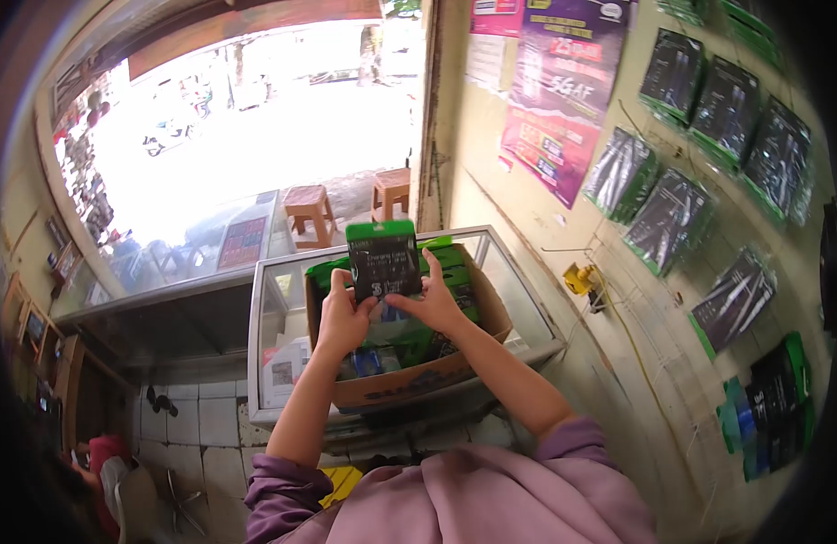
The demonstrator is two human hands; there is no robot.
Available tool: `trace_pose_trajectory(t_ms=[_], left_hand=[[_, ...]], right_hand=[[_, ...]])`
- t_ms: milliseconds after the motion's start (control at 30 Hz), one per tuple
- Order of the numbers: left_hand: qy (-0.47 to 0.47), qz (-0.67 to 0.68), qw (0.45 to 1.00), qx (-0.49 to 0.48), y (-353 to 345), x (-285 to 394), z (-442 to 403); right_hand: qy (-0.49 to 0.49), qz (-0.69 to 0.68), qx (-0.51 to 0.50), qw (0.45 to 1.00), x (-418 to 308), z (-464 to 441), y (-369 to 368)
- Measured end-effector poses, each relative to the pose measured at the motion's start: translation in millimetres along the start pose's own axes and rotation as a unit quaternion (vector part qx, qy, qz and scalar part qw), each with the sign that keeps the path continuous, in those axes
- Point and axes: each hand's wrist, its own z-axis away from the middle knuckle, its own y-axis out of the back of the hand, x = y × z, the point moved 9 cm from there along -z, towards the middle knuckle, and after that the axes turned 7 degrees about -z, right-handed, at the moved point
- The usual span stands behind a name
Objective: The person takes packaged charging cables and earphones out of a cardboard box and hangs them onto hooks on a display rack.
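Observation:
Between both hands I hold up a black and green charging cable box (383, 258), its printed front facing me. My left hand (342, 317) grips its lower left edge, and my right hand (434, 299) pinches the lower right with the index finger raised along the side. Both thumbs press on the front near the bottom. Right below is an open cardboard box (418, 382) filled with more green and black packages (459, 288). Part of its contents is hidden by my hands and the held box.
The cardboard box stands on a glass display case (533, 324). Packaged accessories (665, 218) hang from a wall rack at right, near a yellow object (579, 277). Two brown stools (309, 214) stand beyond. Another person (106, 467) sits at lower left.

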Motion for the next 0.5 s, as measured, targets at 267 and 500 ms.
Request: trace_pose_trajectory(t_ms=[267, 500], left_hand=[[-0.275, 0.286, 0.917, -0.031, -66, 162, 52], [-0.420, 0.327, 0.835, -0.141, -166, 269, 155]], right_hand=[[0.296, 0.028, 0.215, 0.930, -153, 143, 88], [0.371, 0.223, 0.395, 0.811, -217, 336, 144]])
